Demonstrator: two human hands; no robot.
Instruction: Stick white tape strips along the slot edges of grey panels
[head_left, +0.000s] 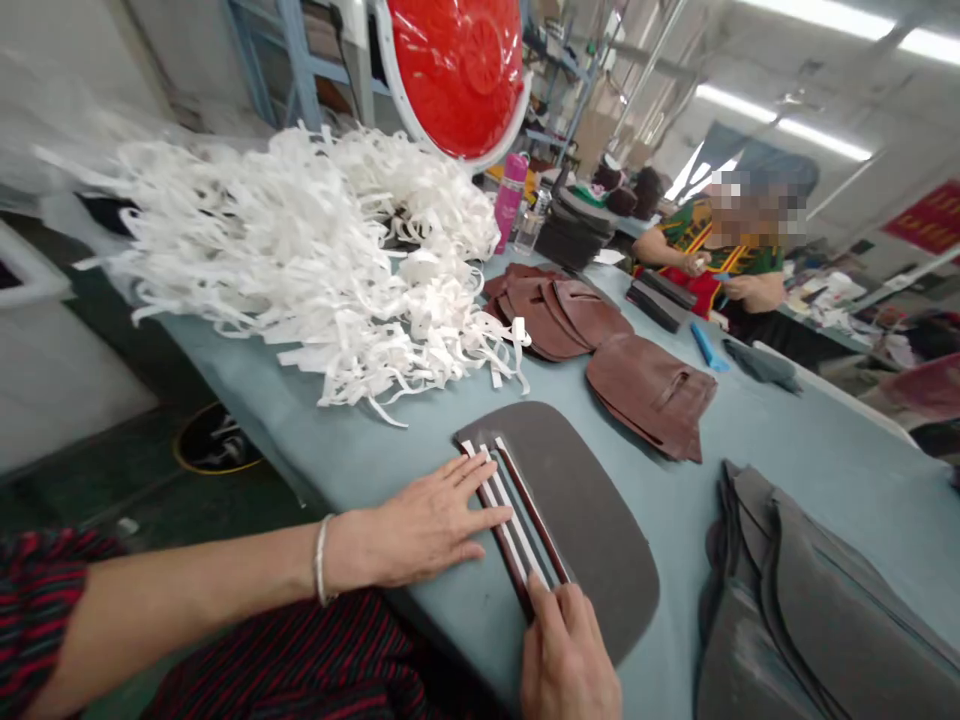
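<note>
A dark grey leather panel [592,510] lies flat on the grey-blue table [787,450] in front of me. Along its left edge run white tape strips [517,525] and thin brown strips. My left hand [427,520] lies flat with the fingers stretched out, pressing on the strips at the panel's left edge. My right hand [566,655] is at the near end of the strips, fingertips pressed down on them. A thin bracelet sits on my left wrist.
A big heap of white tape strips [315,240] covers the table's left. Brown leather pieces [600,340] lie behind the panel, and a stack of grey panels [810,610] sits at the right. Another person [720,260] works at the far end. A red round fan [457,70] stands behind.
</note>
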